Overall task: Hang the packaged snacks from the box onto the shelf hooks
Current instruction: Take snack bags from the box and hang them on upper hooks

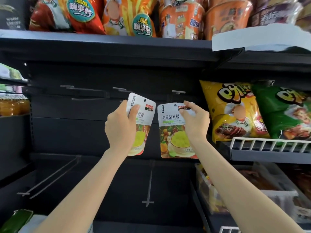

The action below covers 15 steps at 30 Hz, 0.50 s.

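Up in front of the dark shelf wall (84, 132), two hands each hold a candy pack. Left hand (120, 126) grips the left candy pack (143, 115), with its fingers (134, 109) curled round the pack's left side. That pack leans a little to the right, and the hole in its top is near a hook. Right hand (196, 121) pinches the right candy pack (171, 132) near its top corner, thumb in front and fingers behind. This pack hangs straight, just beside the other one, and the two do not touch.

Above the packs, three short hooks (178, 92) stick out from the wall. The right pack's top sits just under one hook, but I cannot tell if it is on the hook. Lower down, long bare hooks (149, 182) point toward us.

To the right, a yellow chip bag (235, 111) and a green chip bag (284, 115) stand on a shelf with a white wire rail (269, 146). On the top shelf (101, 41) sit big orange snack bags (127, 17) and noodle cups (181, 19).
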Motion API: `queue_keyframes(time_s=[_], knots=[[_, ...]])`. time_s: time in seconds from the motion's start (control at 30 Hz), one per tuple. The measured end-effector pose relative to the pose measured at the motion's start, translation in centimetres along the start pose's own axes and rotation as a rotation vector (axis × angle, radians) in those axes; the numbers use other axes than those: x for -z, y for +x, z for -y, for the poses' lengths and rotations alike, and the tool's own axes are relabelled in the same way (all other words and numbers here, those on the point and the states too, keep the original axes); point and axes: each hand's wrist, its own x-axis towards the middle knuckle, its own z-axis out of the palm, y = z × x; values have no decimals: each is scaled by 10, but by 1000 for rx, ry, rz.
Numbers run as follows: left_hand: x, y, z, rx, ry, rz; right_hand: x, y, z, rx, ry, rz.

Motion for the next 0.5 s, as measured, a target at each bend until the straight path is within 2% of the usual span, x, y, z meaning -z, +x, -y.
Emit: queue_keyframes(time_s=[0.23, 0.33, 0.5], knots=[[-23, 0, -7, 0, 71, 17, -16, 21, -23, 102, -199, 92], [-33, 3, -8, 60, 137, 83, -28, 33, -34, 126, -335, 218], [-53, 6, 4, 67, 149, 156, -46, 63, -51, 95, -470, 406]])
